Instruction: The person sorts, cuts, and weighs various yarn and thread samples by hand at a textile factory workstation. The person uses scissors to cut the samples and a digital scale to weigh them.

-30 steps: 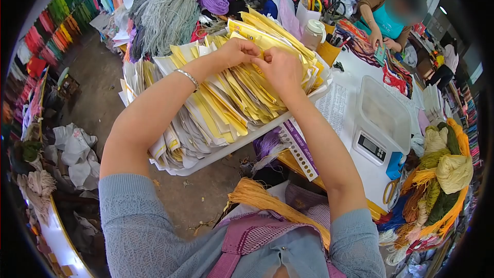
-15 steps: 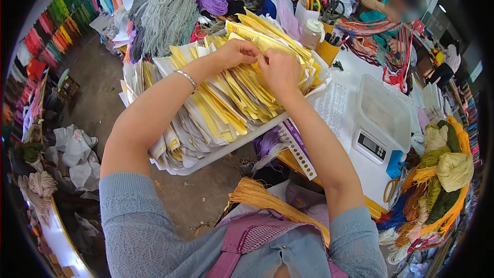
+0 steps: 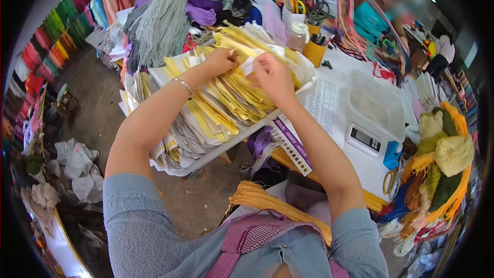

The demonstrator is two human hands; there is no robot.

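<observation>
A pale plastic bin [image 3: 226, 146] is packed with upright yellow and white paper envelopes [image 3: 218, 110], many creased at the edges. My left hand [image 3: 221, 62], with a bracelet at its wrist, has its fingers curled at the top of a yellow envelope near the back of the row. Just right of it, my right hand [image 3: 274, 76] pinches a small white paper slip [image 3: 248, 66] above the envelopes. What is printed on the slip cannot be read.
Grey yarn [image 3: 159, 25] heaps behind the bin. To the right are a lidded jar [image 3: 297, 36], scissors [image 3: 320, 6], a digital scale [image 3: 364, 140] with a clear tray [image 3: 378, 105], and colourful skeins [image 3: 437, 159]. Orange yarn [image 3: 278, 208] lies across my lap. Another person handles strands at the back right.
My hands have moved apart and slightly left and down. A white slip now shows in my right fingers. The other person has raised the pink and red strands.
</observation>
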